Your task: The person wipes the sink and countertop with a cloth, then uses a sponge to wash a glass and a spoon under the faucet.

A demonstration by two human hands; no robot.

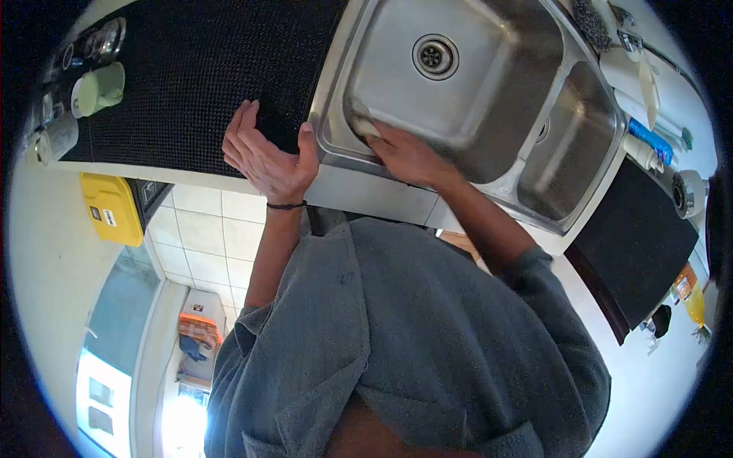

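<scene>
My left hand, with a dark band at the wrist, hovers over the black textured mat beside the sink. Its fingers are apart and nothing is in it. My right hand reaches into the near left corner of the large steel basin. Its fingers are closed on a small pale thing, perhaps a sponge, against the basin wall; blur and the fingers partly hide it. A drain shows in the basin floor.
A green mug and several glasses stand at the mat's far left. The smaller basin lies to the right, with a tap behind. A blue packet is at the right edge. A yellow-lidded bin stands lower left.
</scene>
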